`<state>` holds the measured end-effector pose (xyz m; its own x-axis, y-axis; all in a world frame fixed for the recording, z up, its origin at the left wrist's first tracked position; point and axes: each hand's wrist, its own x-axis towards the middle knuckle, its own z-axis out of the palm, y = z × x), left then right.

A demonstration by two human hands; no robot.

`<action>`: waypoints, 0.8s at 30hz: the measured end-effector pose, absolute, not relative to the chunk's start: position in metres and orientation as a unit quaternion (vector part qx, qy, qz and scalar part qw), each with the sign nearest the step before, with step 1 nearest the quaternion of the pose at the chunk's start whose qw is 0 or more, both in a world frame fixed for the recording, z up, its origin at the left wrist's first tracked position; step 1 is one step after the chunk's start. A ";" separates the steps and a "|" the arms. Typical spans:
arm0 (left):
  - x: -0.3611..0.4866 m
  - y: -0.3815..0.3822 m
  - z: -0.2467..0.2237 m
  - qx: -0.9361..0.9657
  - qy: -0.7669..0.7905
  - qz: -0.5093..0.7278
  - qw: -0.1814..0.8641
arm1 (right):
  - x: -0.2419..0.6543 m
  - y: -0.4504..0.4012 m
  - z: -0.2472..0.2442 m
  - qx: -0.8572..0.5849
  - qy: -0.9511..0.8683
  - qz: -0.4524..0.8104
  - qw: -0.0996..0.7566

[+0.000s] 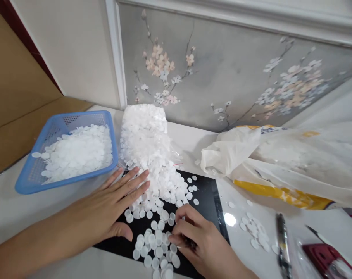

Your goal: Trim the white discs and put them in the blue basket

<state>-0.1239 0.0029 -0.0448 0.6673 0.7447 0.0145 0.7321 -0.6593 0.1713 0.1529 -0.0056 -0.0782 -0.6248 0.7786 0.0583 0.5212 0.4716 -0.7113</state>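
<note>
My left hand (114,205) lies flat with fingers spread, its fingertips at the left edge of a large pile of white translucent discs (167,182). The discs spill from a clear plastic bag (144,124) onto a black board (205,190). My right hand (193,236) is curled over the board, with its fingertips at the right side of a smaller group of discs (155,248) near the front edge. Something dark shows under its fingers, too hidden to make out.
A blue basket (114,151) holding many white discs stands at the left. To the right are a white and yellow plastic bag (240,155), loose discs (254,230), a pen-like tool (283,244) and a dark red object (324,255). A flowered panel (222,69) rises behind.
</note>
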 end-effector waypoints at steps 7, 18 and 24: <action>-0.120 -0.028 -0.067 0.919 0.375 0.013 0.122 | 0.153 -0.002 -0.073 -0.434 -0.813 0.338 0.194; -0.120 -0.033 -0.051 0.892 0.354 -0.050 0.277 | 0.147 -0.011 -0.089 -0.319 -0.886 0.268 0.204; -0.140 -0.029 -0.045 0.877 0.425 -0.018 0.223 | 0.144 -0.003 -0.075 -0.419 -0.850 0.279 0.154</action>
<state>-0.1401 -0.0288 -0.0451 0.6388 0.7369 -0.2211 0.7529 -0.5397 0.3766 0.1444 -0.0032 -0.0753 -0.6010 0.7988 0.0292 0.6266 0.4935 -0.6032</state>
